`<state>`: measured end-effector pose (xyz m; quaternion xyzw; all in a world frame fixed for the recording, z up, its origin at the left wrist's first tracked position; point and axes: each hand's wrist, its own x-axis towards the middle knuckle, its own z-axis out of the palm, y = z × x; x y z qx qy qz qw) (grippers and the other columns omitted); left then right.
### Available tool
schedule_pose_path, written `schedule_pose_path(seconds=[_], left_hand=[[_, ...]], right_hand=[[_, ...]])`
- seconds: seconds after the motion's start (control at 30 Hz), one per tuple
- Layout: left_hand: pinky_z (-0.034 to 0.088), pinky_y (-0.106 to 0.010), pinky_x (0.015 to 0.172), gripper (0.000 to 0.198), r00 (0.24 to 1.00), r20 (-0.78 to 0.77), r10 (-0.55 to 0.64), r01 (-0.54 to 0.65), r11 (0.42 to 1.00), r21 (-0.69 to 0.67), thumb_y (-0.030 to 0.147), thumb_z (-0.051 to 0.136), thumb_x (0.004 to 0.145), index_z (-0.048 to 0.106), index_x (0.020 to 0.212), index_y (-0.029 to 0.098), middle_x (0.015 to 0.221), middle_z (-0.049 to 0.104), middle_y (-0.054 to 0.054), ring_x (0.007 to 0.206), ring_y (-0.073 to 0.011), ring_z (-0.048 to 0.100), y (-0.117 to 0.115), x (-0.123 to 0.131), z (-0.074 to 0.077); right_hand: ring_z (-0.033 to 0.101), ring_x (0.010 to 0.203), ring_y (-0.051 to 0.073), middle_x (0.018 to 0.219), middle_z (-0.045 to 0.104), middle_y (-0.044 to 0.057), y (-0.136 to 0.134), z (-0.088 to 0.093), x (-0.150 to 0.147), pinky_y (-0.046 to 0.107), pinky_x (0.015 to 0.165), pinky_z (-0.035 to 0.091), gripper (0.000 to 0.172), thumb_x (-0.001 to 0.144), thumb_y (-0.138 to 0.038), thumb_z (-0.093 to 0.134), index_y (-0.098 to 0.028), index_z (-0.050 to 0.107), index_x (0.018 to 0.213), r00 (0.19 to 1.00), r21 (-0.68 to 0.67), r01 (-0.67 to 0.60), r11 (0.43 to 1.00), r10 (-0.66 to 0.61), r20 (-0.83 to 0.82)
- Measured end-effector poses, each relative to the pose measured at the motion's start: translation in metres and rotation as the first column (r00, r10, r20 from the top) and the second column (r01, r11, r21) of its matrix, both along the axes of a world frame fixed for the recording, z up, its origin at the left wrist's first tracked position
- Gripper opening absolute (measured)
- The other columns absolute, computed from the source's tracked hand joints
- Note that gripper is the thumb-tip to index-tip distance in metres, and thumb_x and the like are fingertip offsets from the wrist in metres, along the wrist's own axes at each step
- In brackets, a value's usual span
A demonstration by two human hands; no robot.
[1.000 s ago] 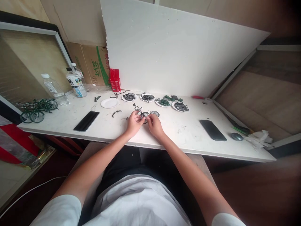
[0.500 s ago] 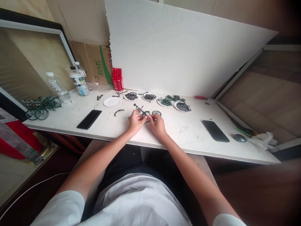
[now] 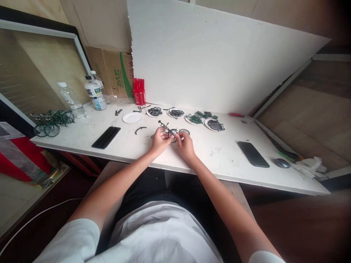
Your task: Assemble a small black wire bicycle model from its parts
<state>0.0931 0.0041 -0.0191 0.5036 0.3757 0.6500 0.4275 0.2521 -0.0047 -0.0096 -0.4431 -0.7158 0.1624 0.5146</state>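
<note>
Between my hands, just above the white table, is a small dark model bicycle (image 3: 172,132), its handlebar end pointing up and to the left. My left hand (image 3: 160,140) is closed around its frame. Fingers of my right hand (image 3: 185,145) pinch at the bicycle's wheel; the exact part under the fingertips is hidden. A loose spoked wheel (image 3: 184,131) lies just beyond my right hand. To the left of my left hand rests a curved black strip (image 3: 140,128). White plates of small parts stand behind, one with black pieces (image 3: 175,112) and one with green pieces (image 3: 194,118).
Finished-looking green model bicycles (image 3: 53,122) stand at the left end, near plastic bottles (image 3: 95,94). An empty plate (image 3: 133,117) lies behind a phone (image 3: 106,137). Toward the right are a dark phone-like slab (image 3: 253,154) and a mouse (image 3: 282,163). A white board (image 3: 219,54) rises behind.
The camera view has shifted slightly, moving the table scene a little to the right. My hands stay on the model bicycle in nearly the same pose.
</note>
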Motion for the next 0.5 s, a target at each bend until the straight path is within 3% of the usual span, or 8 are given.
schedule_pose_path(seconds=[0.23, 0.5], left_hand=[[0.061, -0.03, 0.079, 0.066, 1.0, 0.025, -0.014, 0.014, 1.0, -0.01, 0.027, 0.094, 0.066, 0.053, 0.117, 0.02, 0.096, 0.068, -0.005, 0.086, -0.017, 0.072, 0.0011, 0.0008, 0.0001], [0.06, -0.029, 0.079, 0.058, 1.0, 0.006, -0.011, 0.011, 1.0, -0.006, 0.025, 0.091, 0.068, 0.054, 0.113, 0.018, 0.096, 0.066, -0.005, 0.086, -0.0164, 0.072, 0.0008, 0.0001, 0.0018]], right_hand=[[0.062, 0.089, 0.026, 0.091, 0.07, 0.008, 0.0019, -0.0013, 0.0008, 0.04, 0.079, 0.049, 0.033, 0.106, -0.053, 0.052, -0.024, 0.062, 0.092, 1.0, 0.001, 0.003, 1.0, -0.003, -0.009], [0.062, 0.09, 0.025, 0.093, 0.071, 0.007, 0.0032, -0.0028, 0.003, 0.041, 0.085, 0.048, 0.015, 0.102, -0.034, 0.058, -0.023, 0.066, 0.095, 1.0, 0.042, -0.012, 0.999, 0.012, 0.001]])
